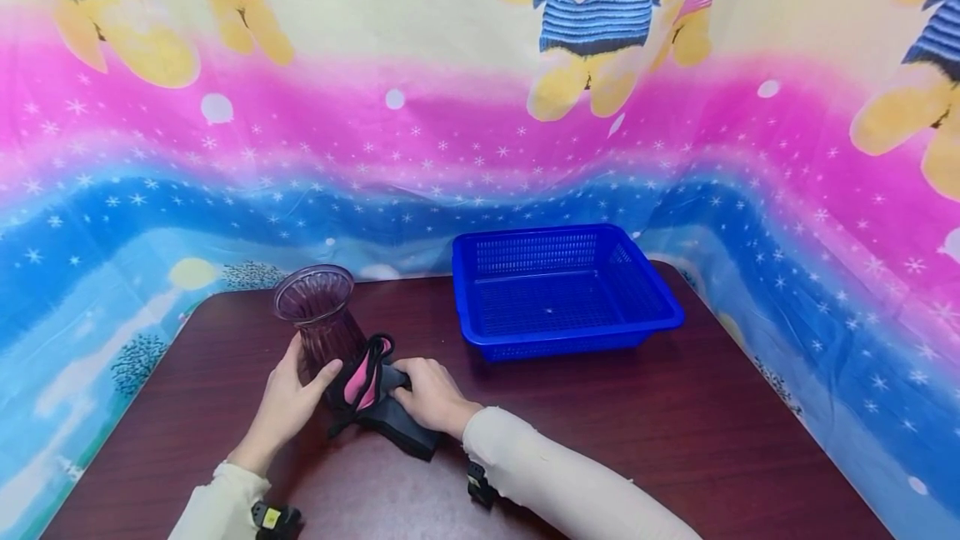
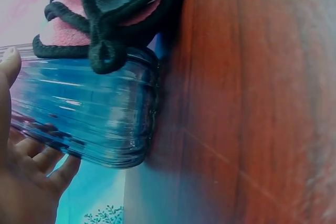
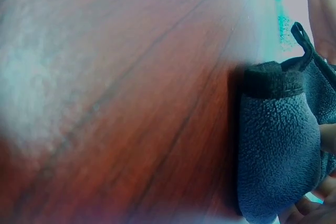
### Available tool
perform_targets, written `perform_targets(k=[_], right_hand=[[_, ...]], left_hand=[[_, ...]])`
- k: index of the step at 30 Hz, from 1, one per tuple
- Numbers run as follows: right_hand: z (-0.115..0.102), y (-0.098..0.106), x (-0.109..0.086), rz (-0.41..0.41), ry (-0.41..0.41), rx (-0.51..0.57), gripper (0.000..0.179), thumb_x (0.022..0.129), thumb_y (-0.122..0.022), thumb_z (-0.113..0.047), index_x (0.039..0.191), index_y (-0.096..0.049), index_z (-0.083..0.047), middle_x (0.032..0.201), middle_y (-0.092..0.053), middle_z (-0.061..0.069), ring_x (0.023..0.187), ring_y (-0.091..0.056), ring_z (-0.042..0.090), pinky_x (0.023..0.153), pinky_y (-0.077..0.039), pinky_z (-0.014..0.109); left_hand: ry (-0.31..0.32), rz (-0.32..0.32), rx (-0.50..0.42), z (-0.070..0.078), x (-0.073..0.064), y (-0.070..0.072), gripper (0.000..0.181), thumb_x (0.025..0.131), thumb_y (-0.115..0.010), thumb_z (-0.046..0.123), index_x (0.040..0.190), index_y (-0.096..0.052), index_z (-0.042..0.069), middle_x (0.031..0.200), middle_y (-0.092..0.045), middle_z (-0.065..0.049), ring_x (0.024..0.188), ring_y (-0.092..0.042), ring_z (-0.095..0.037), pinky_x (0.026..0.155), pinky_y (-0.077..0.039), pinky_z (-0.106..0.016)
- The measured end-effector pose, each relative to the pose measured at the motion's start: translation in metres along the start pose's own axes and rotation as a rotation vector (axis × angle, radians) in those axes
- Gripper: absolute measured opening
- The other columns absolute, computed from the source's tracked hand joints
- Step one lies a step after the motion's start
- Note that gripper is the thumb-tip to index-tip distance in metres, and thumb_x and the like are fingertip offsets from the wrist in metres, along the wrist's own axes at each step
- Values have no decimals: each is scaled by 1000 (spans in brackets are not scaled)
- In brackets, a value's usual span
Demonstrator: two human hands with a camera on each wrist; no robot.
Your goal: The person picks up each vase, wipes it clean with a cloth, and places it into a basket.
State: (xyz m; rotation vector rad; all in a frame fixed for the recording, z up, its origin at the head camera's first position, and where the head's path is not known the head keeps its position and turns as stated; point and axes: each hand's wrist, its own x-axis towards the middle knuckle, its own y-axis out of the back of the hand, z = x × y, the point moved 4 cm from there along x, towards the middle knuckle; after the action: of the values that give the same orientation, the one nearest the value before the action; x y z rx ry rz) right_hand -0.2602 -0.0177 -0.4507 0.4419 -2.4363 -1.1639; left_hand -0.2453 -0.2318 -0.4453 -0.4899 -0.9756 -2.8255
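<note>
A ribbed, purple-tinted glass vase (image 1: 326, 338) with a flared rim stands toward the left of the table. My left hand (image 1: 287, 398) holds its side, thumb on the near face and fingers round the far side; in the left wrist view the vase (image 2: 100, 108) has its base at the tabletop. Against the vase's right side lies a cleaning cloth (image 1: 405, 423), grey and pink with black edging and a black loop. My right hand (image 1: 433, 397) pinches a fold of it. The cloth's grey fleecy side (image 3: 278, 150) fills the right of the right wrist view, its lower edge at the table.
A blue plastic basket (image 1: 558, 338) with slotted walls sits at the back right of the dark red-brown wooden table (image 1: 600, 432). Behind the table hangs a printed curtain (image 1: 420, 140) with bears and snowflakes. Black wrist cameras hang below both sleeves.
</note>
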Motion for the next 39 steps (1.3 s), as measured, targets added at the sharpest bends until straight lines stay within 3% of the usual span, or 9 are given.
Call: perform_targets(k=[14,21,24,27,30,34,39], right_hand=[[-4,-4,2,5,-18,-17,5,89,-74,-17,93,-73,-19,77,-66,-9,68,-53,3,61,-43,18],[-9,2,6,69,-1,17,15,90,-71,-13,104,-75,-16,90,-75,-7,76,-62,3,67,-48,16],[-14,8,9,97,15,39,19,89,-70,-10,106,-75,-16,91,-75,-5,77,-63,5,68,-48,16],[-18,15,12,114,33,63,21,88,-69,-9,107,-75,-17,91,-75,-5,77,-62,5,67,-47,15],[-24,22,16,129,51,99,22,89,-69,-10,110,-74,-18,92,-75,-5,76,-61,3,67,-46,14],[-33,32,21,152,78,126,22,91,-68,-13,112,-73,-19,94,-75,-6,76,-60,2,67,-46,13],[-45,43,24,186,110,125,17,91,-69,-13,106,-73,-18,88,-73,-6,72,-57,4,65,-44,13]], left_hand=[[7,-65,-54,3,4,3,69,100,-64,23,155,-30,-3,143,-54,-33,131,-56,-47,104,-47,-58],[9,-63,-38,2,4,3,69,100,-64,23,154,-31,-4,145,-52,-32,133,-54,-46,106,-46,-53],[8,-60,-33,0,4,4,69,100,-65,24,154,-32,-4,145,-52,-32,133,-54,-46,107,-47,-44],[-7,-51,-45,0,4,3,67,100,-65,22,153,-33,-4,144,-52,-33,132,-54,-47,104,-46,-19],[-38,-33,-64,0,4,3,66,98,-66,18,152,-35,-5,143,-53,-33,132,-53,-48,96,-34,2],[-70,-24,-90,2,4,4,65,96,-66,9,150,-35,-8,142,-52,-36,132,-51,-50,94,-29,6],[-108,-6,-50,3,4,4,62,92,-65,3,147,-38,-10,137,-57,-37,125,-57,-46,93,-31,6]])
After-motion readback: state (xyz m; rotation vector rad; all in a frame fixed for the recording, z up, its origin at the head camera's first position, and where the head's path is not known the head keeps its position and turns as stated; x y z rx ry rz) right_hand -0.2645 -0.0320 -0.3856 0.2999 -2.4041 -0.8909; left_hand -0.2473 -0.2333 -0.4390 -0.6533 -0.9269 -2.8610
